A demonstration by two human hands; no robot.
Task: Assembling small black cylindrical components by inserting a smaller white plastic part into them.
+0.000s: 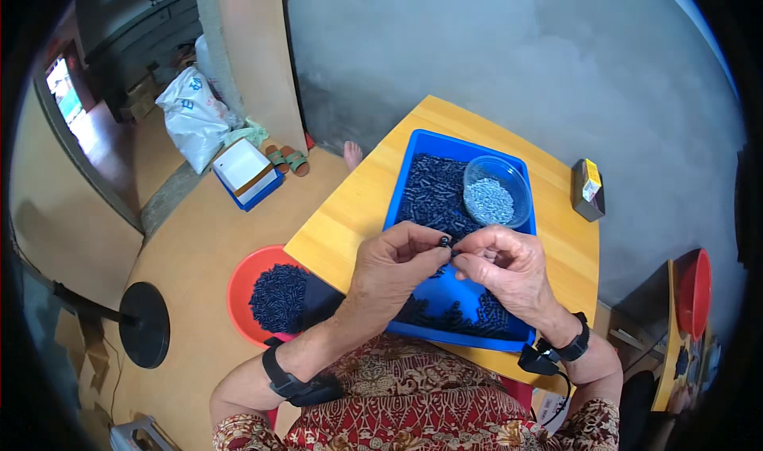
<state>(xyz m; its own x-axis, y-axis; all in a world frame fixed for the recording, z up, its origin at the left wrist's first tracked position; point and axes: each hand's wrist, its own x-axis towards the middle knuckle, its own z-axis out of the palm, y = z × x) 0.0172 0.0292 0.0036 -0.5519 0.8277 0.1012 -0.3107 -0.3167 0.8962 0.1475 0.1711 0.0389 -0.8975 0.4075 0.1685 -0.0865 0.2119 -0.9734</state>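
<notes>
My left hand (395, 262) and my right hand (507, 266) meet fingertip to fingertip over a blue tray (450, 284). Between the fingertips both pinch one small black part (446, 244). The tray holds several small black parts (435, 190) in a heap. A clear round bowl (497, 189) of small grey pieces stands in the tray's far right corner. Both wrists wear black bands, the right one with a cable.
The tray lies on a wooden table (359, 205). A small dark box (587, 189) sits at the table's right edge. A red basin (258, 288) of black parts stands on the floor to my left. A white bag (193, 117), a carton, sandals and a black round stand base (145, 324) lie farther left.
</notes>
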